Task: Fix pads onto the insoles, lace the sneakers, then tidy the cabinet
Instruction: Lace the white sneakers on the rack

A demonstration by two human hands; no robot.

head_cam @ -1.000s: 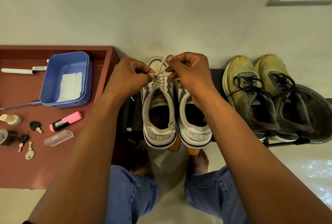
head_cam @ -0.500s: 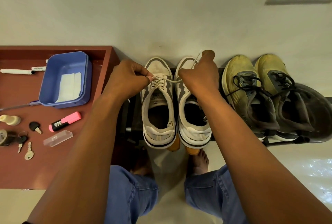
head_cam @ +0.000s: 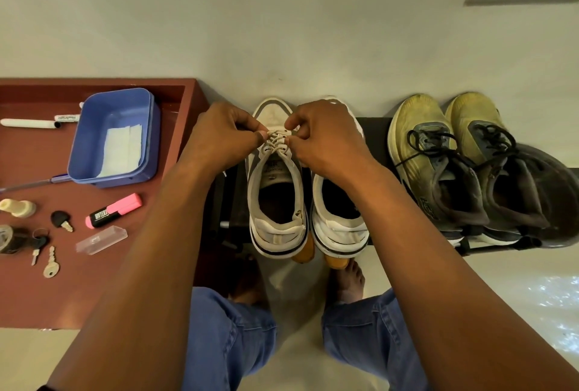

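Observation:
Two white sneakers stand side by side on a dark rack, toes to the wall. The left white sneaker (head_cam: 275,199) has a pale lace (head_cam: 276,142) crossed through its lower eyelets. My left hand (head_cam: 224,135) pinches the lace at the sneaker's left side. On the right side of the lacing my right hand (head_cam: 326,137) pinches the lace, and it covers the toe of the right white sneaker (head_cam: 340,218). Orange insole ends (head_cam: 305,251) stick out under both heels.
A pair of yellow-green sneakers (head_cam: 438,155) with black laces sits to the right on the dark rack (head_cam: 374,137). A red-brown cabinet top (head_cam: 94,281) at left holds a blue tub (head_cam: 114,137) with white pads, a pink highlighter (head_cam: 114,210), keys, markers, a clear case.
My right hand had drawn the lace out to the upper right; now it is back at the eyelets of the left sneaker. My left hand stayed at the lacing.

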